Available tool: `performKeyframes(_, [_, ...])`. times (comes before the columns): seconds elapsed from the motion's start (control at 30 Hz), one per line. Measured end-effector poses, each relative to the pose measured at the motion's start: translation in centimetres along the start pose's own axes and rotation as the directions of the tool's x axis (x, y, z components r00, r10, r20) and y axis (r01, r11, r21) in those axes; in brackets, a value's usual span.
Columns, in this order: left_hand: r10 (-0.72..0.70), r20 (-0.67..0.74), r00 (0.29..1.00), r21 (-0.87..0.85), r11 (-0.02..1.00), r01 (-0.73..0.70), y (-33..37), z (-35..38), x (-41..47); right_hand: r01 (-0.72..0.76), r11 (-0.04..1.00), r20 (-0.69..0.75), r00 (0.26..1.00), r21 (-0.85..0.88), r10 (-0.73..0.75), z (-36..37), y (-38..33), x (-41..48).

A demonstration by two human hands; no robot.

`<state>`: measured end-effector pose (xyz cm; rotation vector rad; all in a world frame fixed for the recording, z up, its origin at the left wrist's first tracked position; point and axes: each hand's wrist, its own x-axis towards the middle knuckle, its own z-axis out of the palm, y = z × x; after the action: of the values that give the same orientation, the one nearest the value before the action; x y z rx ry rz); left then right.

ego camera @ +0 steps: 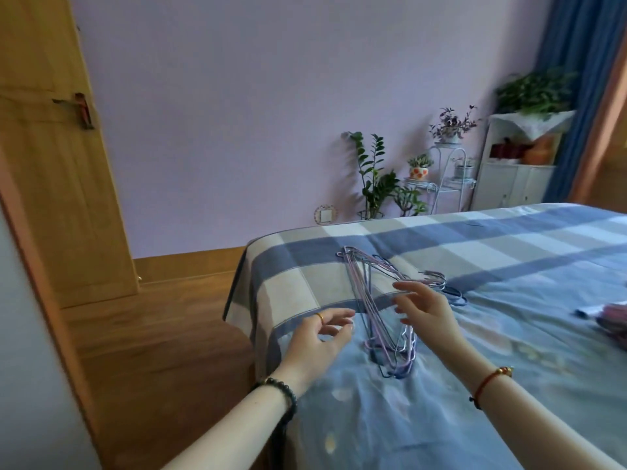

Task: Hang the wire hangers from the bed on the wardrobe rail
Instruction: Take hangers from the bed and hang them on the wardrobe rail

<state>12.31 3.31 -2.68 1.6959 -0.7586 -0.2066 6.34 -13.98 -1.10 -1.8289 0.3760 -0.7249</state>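
Note:
A stack of several thin wire hangers, pink, blue and white, lies flat near the corner of the bed, hooks pointing right. My left hand hovers just left of the stack with loosely spread fingers and holds nothing. Over the right side of the stack is my right hand, fingers spread and relaxed above the wires, close to the hooks. I cannot tell whether it touches them. No wardrobe rail is in view.
A wooden door stands open at the left, with wooden floor between it and the bed. Potted plants and a white cabinet line the far wall. Folded cloth lies at the bed's right edge.

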Motion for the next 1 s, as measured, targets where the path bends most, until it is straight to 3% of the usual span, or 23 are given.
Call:
performKeyframes(0.17, [-0.124,-0.035,0.992,-0.129,0.985,0.119,-3.4,4.4,1.3,-0.074,0.993,-0.092,0.994,-0.095,0.066,-0.8,5.0,-0.4])
performKeyframes(0.27, [-0.207,-0.003,0.978,-0.24,0.95,0.2,-4.6,5.9,2.2,-0.166,0.985,-0.131,0.979,-0.046,0.159,-0.1,7.7,-0.9])
performKeyframes(0.4, [-0.282,0.053,0.958,-0.296,0.912,0.285,-5.1,7.1,4.1,-0.217,0.976,-0.155,0.964,0.016,0.217,0.4,8.8,-0.2])
performKeyframes(0.5, [-0.338,0.045,0.94,-0.326,0.885,0.334,-5.4,7.8,5.0,-0.234,0.97,-0.159,0.962,-0.066,0.221,0.4,8.8,0.4])
performKeyframes(0.7, [-0.303,0.051,0.952,-0.297,0.905,0.304,-4.9,8.5,3.8,-0.276,0.927,-0.153,0.958,-0.253,0.243,0.1,8.5,0.2])
performKeyframes(1.0, [-0.3,0.066,0.952,-0.319,0.897,0.305,-3.6,11.4,-0.5,-0.267,0.919,-0.164,0.96,-0.29,0.227,-3.5,7.8,-4.3])
